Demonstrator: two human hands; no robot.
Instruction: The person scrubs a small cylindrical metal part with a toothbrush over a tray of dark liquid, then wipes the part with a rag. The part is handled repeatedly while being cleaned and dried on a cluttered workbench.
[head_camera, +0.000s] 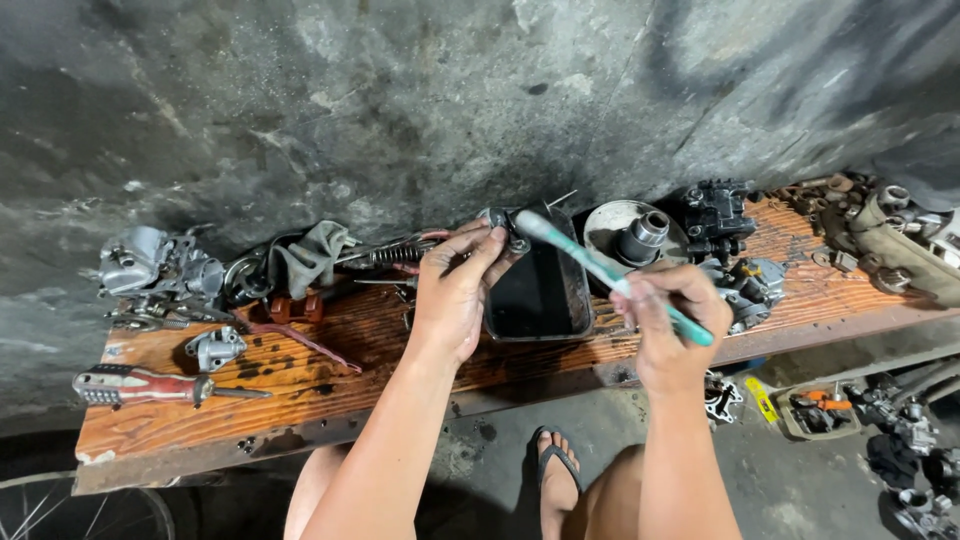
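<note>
Your right hand (668, 312) has the teal toothbrush (600, 268) pinched, bristles on the small metal part (503, 226) your left hand (458, 285) grips over the black tray (540, 290). I'd go short strokes, part steady, so grime drips into the tray.

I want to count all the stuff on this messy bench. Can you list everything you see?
small grey metal part: one, pinched in the left hand over the tray
teal plastic toothbrush: one, in the right hand, head by the part
black rectangular tray: one, bench middle
red-handled screwdriver: one, bench left
silver metal engine parts: several, far left
grey rag: one, left of middle
round grey metal hub: one, right of tray
wooden bench: one, brown, oil-stained
left hand: one
right hand: one
</note>
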